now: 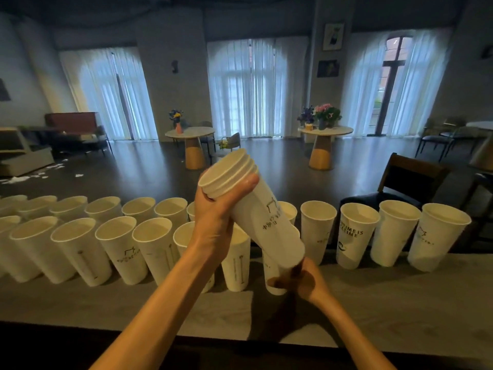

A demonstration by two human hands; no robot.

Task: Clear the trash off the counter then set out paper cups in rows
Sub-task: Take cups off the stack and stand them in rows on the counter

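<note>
I log one tilted stack of nested white paper cups point(250, 206), smooth, tapered, rims rolled, held above the pale grey stone-look counter point(373, 303); my left hand point(216, 212) is wrapped round its rim end, my right hand point(301, 280) grips its base end low near the counter; behind and beside stand two rows of upright white paper cups point(112, 236), some printed

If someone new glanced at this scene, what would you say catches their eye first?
Probably the tilted stack of cups held mid-frame: the left hand grips its top end, while the right hand pinches a cup at the lower end. Behind it, two rows of upright cups span the counter.
</note>
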